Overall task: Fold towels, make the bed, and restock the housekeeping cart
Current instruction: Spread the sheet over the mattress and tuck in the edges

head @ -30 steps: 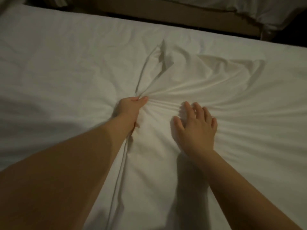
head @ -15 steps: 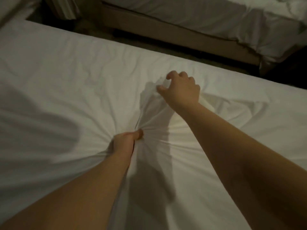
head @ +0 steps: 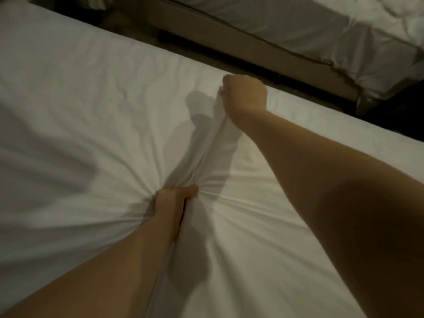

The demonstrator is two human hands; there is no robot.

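A white bed sheet (head: 80, 115) covers the mattress and fills most of the view. My left hand (head: 171, 204) grips a bunch of the sheet near the middle, and creases fan out from it. My right hand (head: 244, 95) is farther away, near the bed's far edge, closed round a raised fold of the same sheet. That fold runs taut between my two hands and is lifted off the mattress. Both forearms reach in from the bottom of the frame.
A dark floor gap (head: 206, 49) runs along the far edge of the bed. Beyond it stands a second bed with a tan base (head: 252, 45) and rumpled white bedding (head: 321, 26). The room is dim.
My right hand left the flat sheet beside the left hand, reached toward the far edge and closed on the raised fold, pulling it up. My left hand kept its grip.
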